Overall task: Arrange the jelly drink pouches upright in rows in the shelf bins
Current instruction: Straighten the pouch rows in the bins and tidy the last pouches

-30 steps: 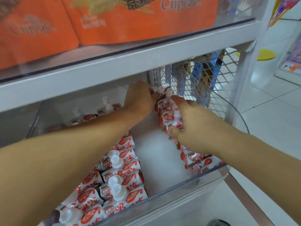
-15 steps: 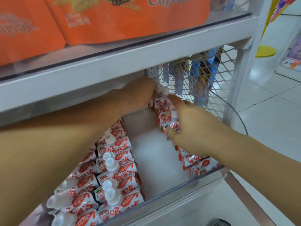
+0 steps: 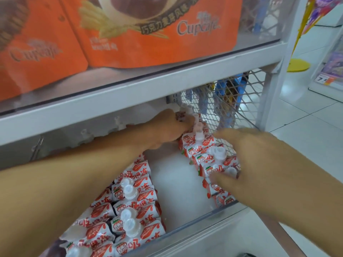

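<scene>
Both hands work inside the clear shelf bin (image 3: 194,236), along the row of jelly drink pouches (image 3: 207,158) that runs down its right wall. Reaching deep under the shelf, the left hand (image 3: 167,130) curls its fingers against the pouches at the back right corner; whether it truly grips one or only braces them I cannot tell, as the fingertips are hidden behind the caps. Nearer the front, the right hand (image 3: 246,160) is blurred, with thumb and forefinger spread wide over the middle of the row, the thumb resting on a pouch near a cap and nothing pinched as far as can be seen.

To do this step well, I judge the left hand should act as a backstop while the right presses the pouches toward it, so each stands with its white cap up and its face square to the wall. Soft pouches slump, so light, even pressure along the whole row would serve better than pushing one pouch.

A second batch of pouches (image 3: 130,210) fills the bin's left side up to the front edge, mostly upright in two rows, with some at the front left corner lying over. A bare strip of bin floor separates the two groups. Above, the upper shelf holds orange Cupcake bags (image 3: 161,34).
</scene>
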Motion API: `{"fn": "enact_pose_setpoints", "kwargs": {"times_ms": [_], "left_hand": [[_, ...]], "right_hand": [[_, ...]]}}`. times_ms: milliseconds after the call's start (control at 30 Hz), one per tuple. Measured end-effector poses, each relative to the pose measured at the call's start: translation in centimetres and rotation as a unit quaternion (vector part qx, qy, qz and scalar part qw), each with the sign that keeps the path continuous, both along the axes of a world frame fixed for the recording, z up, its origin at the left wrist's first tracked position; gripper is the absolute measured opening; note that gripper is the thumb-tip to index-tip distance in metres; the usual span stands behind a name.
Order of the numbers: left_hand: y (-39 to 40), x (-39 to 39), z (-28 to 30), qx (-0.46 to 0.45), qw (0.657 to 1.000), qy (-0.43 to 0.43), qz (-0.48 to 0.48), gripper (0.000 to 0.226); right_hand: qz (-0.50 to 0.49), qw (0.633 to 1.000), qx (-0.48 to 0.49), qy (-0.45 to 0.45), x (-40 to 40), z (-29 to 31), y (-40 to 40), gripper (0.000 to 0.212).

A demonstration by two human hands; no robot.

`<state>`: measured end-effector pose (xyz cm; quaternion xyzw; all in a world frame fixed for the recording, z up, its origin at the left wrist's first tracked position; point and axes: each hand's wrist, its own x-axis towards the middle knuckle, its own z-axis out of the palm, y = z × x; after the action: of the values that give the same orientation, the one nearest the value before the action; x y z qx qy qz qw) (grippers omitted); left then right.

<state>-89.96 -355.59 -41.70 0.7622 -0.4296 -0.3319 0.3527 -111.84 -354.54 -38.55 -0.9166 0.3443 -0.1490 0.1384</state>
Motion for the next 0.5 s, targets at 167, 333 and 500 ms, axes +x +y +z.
{"fn": "enact_pose_setpoints", "kwargs": {"times_ms": [167, 333, 500], "left_hand": [[0.4, -1.5, 0.5, 0.013, 0.997, 0.077, -0.001, 0.039], [3.1, -4.4, 1.7, 0.076, 0.987, 0.134, 0.049, 0.009], [3.8, -7.4, 1.0, 0.075, 0.987, 0.11, 0.091, 0.009]], "right_hand": [[-0.026, 0.996, -0.067, 0.05, -1.4, 0.1, 1.5, 0.052], [-0.021, 0.994, -0.059, -0.086, -4.0, -0.2, 2.0, 0.022], [-0.107, 0.985, -0.03, -0.134, -6.5, -0.1, 2.2, 0.047]]}}
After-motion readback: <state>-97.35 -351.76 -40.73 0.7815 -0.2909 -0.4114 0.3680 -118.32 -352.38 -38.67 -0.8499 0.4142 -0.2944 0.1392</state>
